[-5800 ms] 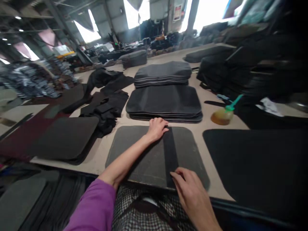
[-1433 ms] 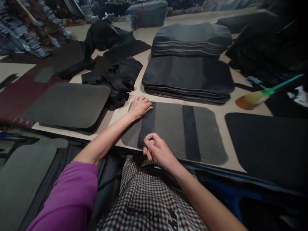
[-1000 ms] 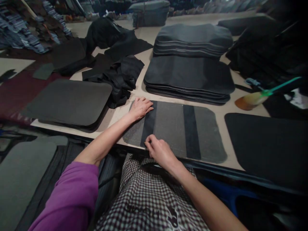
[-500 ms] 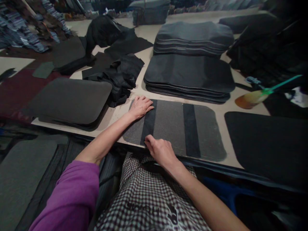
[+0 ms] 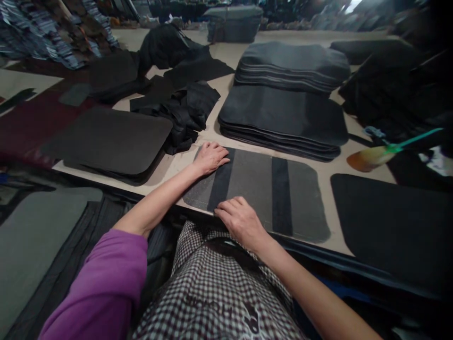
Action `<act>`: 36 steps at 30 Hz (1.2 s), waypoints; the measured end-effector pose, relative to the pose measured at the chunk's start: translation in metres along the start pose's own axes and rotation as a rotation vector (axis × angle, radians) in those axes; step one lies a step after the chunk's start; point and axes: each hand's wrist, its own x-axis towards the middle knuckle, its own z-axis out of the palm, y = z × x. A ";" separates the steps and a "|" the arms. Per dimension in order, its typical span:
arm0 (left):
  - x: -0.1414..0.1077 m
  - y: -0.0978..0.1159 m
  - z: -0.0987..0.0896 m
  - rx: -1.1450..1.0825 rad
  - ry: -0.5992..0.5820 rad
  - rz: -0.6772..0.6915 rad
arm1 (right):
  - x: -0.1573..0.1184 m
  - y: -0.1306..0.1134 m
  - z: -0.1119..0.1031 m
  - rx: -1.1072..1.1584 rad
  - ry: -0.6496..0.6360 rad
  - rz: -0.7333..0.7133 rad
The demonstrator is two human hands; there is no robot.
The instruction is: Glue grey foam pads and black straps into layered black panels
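Note:
A grey rounded panel (image 5: 251, 174) lies flat at the table's front edge, crossed by two dark strips, a left one (image 5: 222, 182) and a right one (image 5: 281, 196). My left hand (image 5: 211, 158) rests palm down on the panel's far left part, fingers spread and fingertips at the top of the left strip. At the near end of that same strip is my right hand (image 5: 238, 218), its fingers bent and touching the strip and panel by the table edge. Nothing is lifted in either hand.
Dark rounded panels are stacked behind (image 5: 283, 111) and at the left (image 5: 116, 141). Crumpled black fabric (image 5: 187, 111) lies between them. To the right are a brush with a green handle (image 5: 375, 156) and another dark panel (image 5: 392, 217).
My right hand's fingers have loosened from a pinch and lie flatter on the near end of the left strip. My left hand stays on the panel. The view has shifted slightly.

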 end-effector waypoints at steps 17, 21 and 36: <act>0.003 -0.001 0.004 0.036 -0.004 -0.006 | 0.014 -0.011 0.001 -0.168 0.034 -0.098; 0.003 0.000 0.002 0.039 -0.012 -0.004 | 0.013 -0.015 0.003 -0.228 0.055 -0.141; 0.004 -0.005 0.003 -0.008 -0.026 -0.018 | 0.043 0.009 -0.021 0.205 -0.272 0.358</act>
